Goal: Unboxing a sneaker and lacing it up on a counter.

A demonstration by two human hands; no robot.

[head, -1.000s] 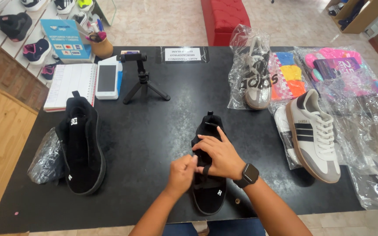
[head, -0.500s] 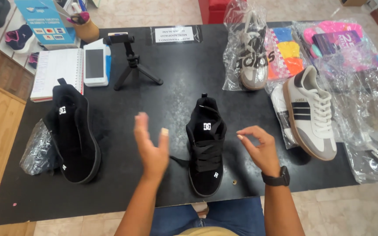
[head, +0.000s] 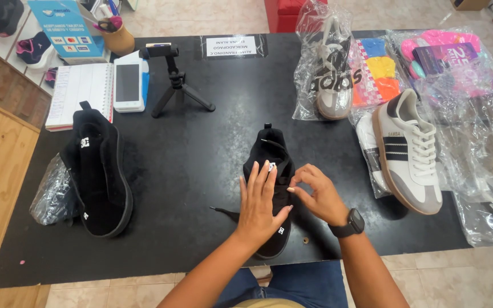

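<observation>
A black skate shoe (head: 270, 153) with black laces stands in the middle of the black table (head: 201, 154), toe toward me. My left hand (head: 261, 206) lies flat over its laces and toe, fingers spread. My right hand (head: 316, 195) touches the shoe's right side at the laces, fingers curled; whether it pinches a lace I cannot tell. A loose lace end (head: 223, 213) trails out to the left on the table. The matching black shoe (head: 99, 171) rests at the left, apart from both hands.
A crumpled plastic bag (head: 52, 197) lies beside the left shoe. A white striped sneaker (head: 409, 154) and a bagged sneaker (head: 329, 68) sit at the right among clear bags (head: 475, 148). A small tripod (head: 175, 80), card terminal (head: 128, 84) and notebook (head: 78, 94) stand at the back left.
Both hands were raised and apart half a second ago. They have come back down onto the middle shoe, the left flat over its laces.
</observation>
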